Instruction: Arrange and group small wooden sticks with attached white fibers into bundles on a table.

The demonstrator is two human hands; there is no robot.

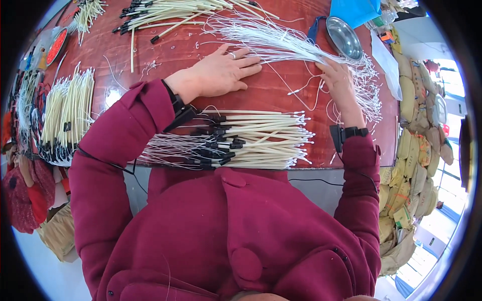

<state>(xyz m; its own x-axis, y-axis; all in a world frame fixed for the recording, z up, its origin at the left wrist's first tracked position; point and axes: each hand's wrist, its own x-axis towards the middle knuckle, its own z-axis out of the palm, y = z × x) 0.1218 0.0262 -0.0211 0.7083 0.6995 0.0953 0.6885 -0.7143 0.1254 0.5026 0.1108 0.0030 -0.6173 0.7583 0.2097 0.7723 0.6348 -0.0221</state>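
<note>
My left hand [218, 72] lies palm down on the red table, fingers spread and a ring on one of them. Its fingertips are beside a long bundle of thin white cords [281, 44]. At the bundle's right part my right hand [339, 84] has bent fingers on the cords, with a few loose strands looping near the thumb. Nearer to me is a pile of cream-coloured sticks [271, 140] with black sleeves and white tips; thin white cords run from their black ends to the left.
A metal bowl [344, 38] stands behind my right hand, beside a blue sheet [354, 12]. More cream sticks [165, 14] lie at the far side, and another stack [68, 113] at the left. Someone's patterned sleeve [30, 193] shows at far left. Stacked sacks [409, 165] are on the right.
</note>
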